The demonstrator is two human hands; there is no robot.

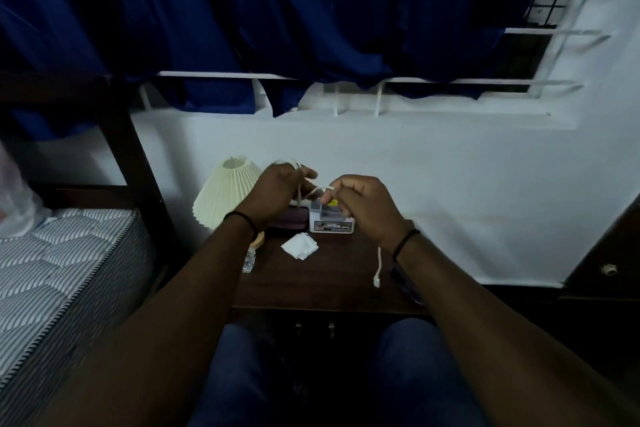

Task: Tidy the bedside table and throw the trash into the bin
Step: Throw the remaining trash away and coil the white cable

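Observation:
My left hand (277, 189) and my right hand (360, 203) are both held above the dark wooden bedside table (332, 284), each gripping a white cable (317, 191). A loop of the cable shows between the hands. Its free end with a plug (377, 279) hangs below my right wrist. A crumpled white paper (300, 245) lies on the table in front of the hands. Behind it stands a small white box (331, 221) with a label, partly hidden by my right hand.
A pleated cream lamp (223, 192) stands at the table's left rear, with a small clear bottle (248, 261) near its base. A dark flat object (291, 220) lies beside the box. A striped mattress (59, 270) is on the left, a dark cabinet (606, 270) on the right.

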